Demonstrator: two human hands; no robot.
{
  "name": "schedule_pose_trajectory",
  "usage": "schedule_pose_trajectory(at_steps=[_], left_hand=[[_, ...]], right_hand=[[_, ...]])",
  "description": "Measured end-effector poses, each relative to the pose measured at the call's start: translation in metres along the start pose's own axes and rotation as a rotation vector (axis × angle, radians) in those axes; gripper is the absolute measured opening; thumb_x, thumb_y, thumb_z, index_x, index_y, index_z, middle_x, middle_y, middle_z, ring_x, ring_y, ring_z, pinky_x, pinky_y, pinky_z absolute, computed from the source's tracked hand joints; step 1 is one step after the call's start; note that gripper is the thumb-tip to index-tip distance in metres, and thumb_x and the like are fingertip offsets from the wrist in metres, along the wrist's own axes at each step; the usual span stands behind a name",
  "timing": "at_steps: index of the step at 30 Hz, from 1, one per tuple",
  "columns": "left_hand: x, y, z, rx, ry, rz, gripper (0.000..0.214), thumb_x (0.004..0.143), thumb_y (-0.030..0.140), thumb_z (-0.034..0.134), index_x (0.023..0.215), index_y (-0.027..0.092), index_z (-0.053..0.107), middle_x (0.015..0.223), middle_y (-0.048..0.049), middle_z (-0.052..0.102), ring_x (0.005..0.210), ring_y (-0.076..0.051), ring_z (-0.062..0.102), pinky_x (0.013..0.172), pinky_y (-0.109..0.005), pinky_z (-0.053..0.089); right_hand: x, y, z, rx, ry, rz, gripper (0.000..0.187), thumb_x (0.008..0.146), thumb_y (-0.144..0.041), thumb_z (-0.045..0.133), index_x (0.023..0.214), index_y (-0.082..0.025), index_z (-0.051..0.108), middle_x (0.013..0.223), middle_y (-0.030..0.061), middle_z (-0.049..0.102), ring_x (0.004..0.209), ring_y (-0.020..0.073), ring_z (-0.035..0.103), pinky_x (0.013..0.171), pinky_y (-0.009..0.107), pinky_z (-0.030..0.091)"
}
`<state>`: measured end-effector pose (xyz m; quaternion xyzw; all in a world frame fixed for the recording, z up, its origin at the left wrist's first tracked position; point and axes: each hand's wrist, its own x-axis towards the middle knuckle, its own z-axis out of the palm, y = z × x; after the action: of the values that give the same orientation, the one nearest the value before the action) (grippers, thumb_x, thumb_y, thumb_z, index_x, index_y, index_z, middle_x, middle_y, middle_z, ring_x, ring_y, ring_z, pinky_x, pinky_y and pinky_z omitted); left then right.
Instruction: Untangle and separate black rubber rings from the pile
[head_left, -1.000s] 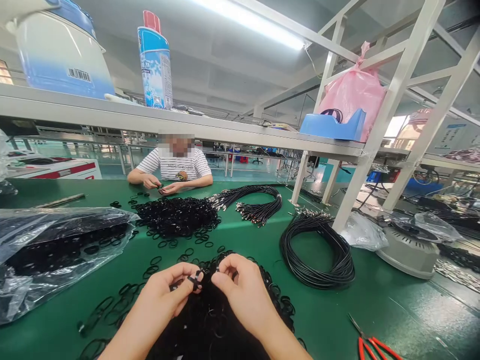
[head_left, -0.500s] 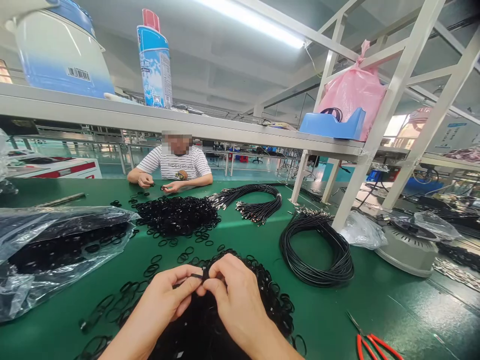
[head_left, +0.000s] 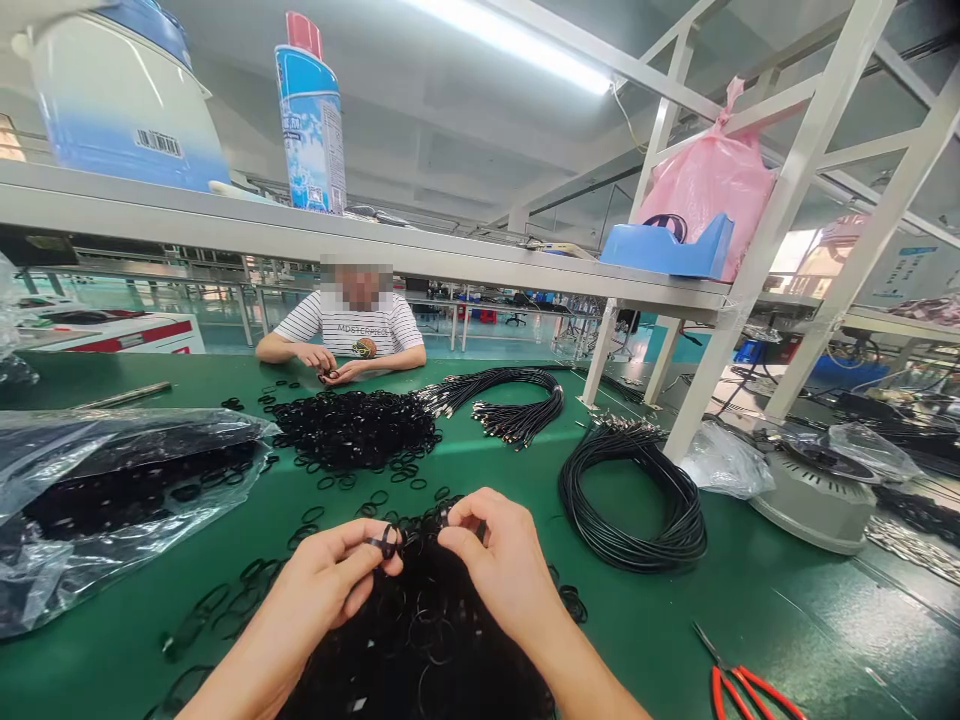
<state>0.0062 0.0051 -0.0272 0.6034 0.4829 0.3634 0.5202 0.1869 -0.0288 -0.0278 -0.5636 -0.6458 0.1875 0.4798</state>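
Observation:
My left hand (head_left: pixel 341 570) pinches a thin black ring (head_left: pixel 386 541) between thumb and forefinger, over the near edge of a large heap of black rings (head_left: pixel 420 630). To its right, my right hand (head_left: pixel 499 550) hovers above the same heap with fingers curled and thumb close to the forefinger. Whether a ring sits in those fingertips is hidden against the dark pile. A gap separates the two hands. Loose rings (head_left: pixel 304 538) lie scattered on the green tabletop (head_left: pixel 480 470) around the heap.
Across the table a person (head_left: pixel 360 330) handles small black rings behind a second pile (head_left: pixel 356 430). A clear bag (head_left: pixel 135 500) lies left. Coiled black cables (head_left: pixel 634 500), a cable bundle (head_left: pixel 517 400) and red-handled pliers (head_left: pixel 739 680) are rightward. A shelf (head_left: pixel 450 255) spans overhead.
My hands have moved apart from where their fingertips met. The right went slightly right and up, while the left keeps a black ring. The person opposite has brought both hands together.

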Motion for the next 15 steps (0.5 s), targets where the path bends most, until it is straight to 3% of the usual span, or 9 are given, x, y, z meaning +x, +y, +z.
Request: schedule_pose_trajectory(at_steps=[3, 6, 8, 12, 15], left_hand=[[0.003, -0.009, -0.001, 0.158, -0.004, 0.051, 0.028, 0.076, 0.045, 0.062, 0.086, 0.02, 0.07, 0.062, 0.001, 0.061, 0.047, -0.011, 0.04, 0.046, -0.022, 0.025], [0.008, -0.018, -0.004, 0.323, 0.08, 0.182, 0.027, 0.071, 0.042, 0.068, 0.092, 0.024, 0.072, 0.082, -0.0022, 0.066, 0.073, -0.02, 0.057, 0.063, -0.027, 0.04], [0.009, -0.019, -0.004, 0.377, 0.128, 0.225, 0.029, 0.07, 0.036, 0.067, 0.096, 0.025, 0.071, 0.089, -0.0021, 0.064, 0.081, -0.022, 0.057, 0.07, -0.028, 0.041], [0.001, -0.01, 0.001, 0.222, 0.04, 0.083, 0.025, 0.073, 0.028, 0.055, 0.096, 0.026, 0.064, 0.073, 0.0046, 0.055, 0.055, -0.013, 0.043, 0.052, -0.023, 0.031], [-0.008, -0.001, 0.007, 0.057, -0.025, -0.024, 0.026, 0.08, 0.039, 0.049, 0.099, 0.027, 0.061, 0.065, 0.0061, 0.049, 0.047, -0.011, 0.035, 0.044, -0.021, 0.02]], right_hand=[[-0.001, 0.003, 0.003, -0.151, -0.066, -0.038, 0.014, 0.08, -0.012, 0.065, 0.073, -0.024, 0.068, 0.077, -0.0015, 0.067, 0.077, 0.0171, 0.058, 0.069, 0.029, 0.036], [-0.003, 0.004, 0.008, -0.244, -0.03, -0.059, 0.015, 0.08, -0.02, 0.071, 0.066, -0.022, 0.064, 0.078, -0.001, 0.065, 0.078, 0.0175, 0.058, 0.069, 0.03, 0.036], [-0.005, 0.003, 0.01, -0.251, 0.017, -0.069, 0.019, 0.077, -0.022, 0.075, 0.065, -0.021, 0.059, 0.077, -0.0022, 0.062, 0.076, 0.0159, 0.056, 0.067, 0.028, 0.036], [-0.009, -0.006, 0.013, -0.178, 0.011, -0.131, 0.01, 0.08, -0.019, 0.071, 0.078, -0.023, 0.062, 0.082, -0.0039, 0.063, 0.08, 0.014, 0.056, 0.07, 0.026, 0.038], [-0.015, -0.015, 0.018, -0.132, -0.03, -0.208, 0.007, 0.084, -0.018, 0.068, 0.086, -0.024, 0.064, 0.088, -0.0039, 0.066, 0.085, 0.0143, 0.056, 0.077, 0.026, 0.039]])
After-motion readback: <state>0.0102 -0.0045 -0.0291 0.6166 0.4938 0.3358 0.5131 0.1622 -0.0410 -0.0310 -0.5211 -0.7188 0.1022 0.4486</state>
